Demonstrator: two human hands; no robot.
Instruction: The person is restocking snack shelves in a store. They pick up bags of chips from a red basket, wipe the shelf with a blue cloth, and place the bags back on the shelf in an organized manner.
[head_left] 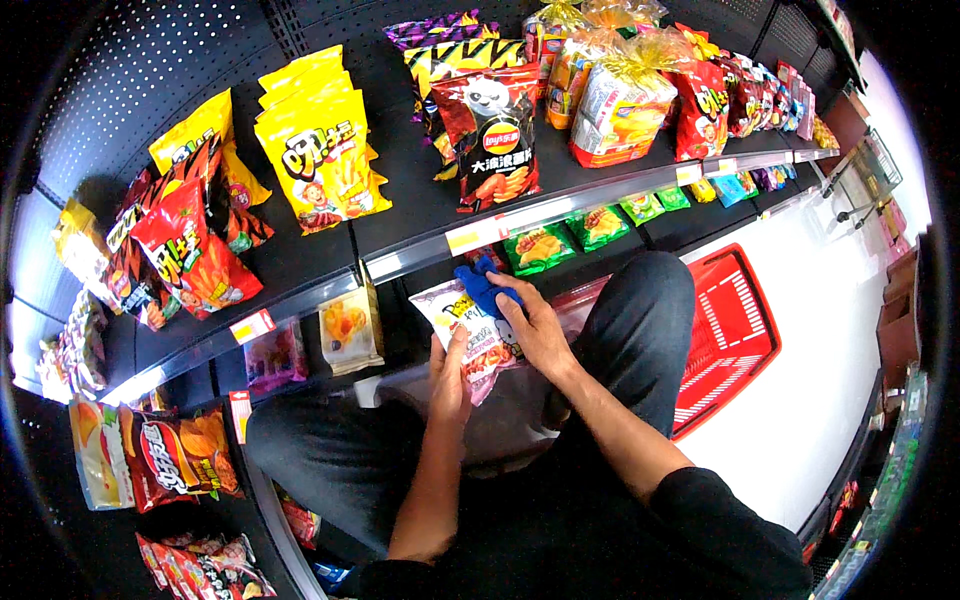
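Observation:
In front of my knees, a white and pink snack bag is held up between my two hands. My left hand grips its lower left side, with the thumb on the front. A blue cloth is bunched under the fingers of my right hand, pressed against the upper right of the bag's front. The right fingers partly hide the cloth, and the two hands together hide part of the bag's lower edge.
A black shelf curves ahead, bearing yellow chip bags, a dark red chip bag and a wrapped gift bundle. Green bags lie on the shelf below. On the white floor at right stands a red basket.

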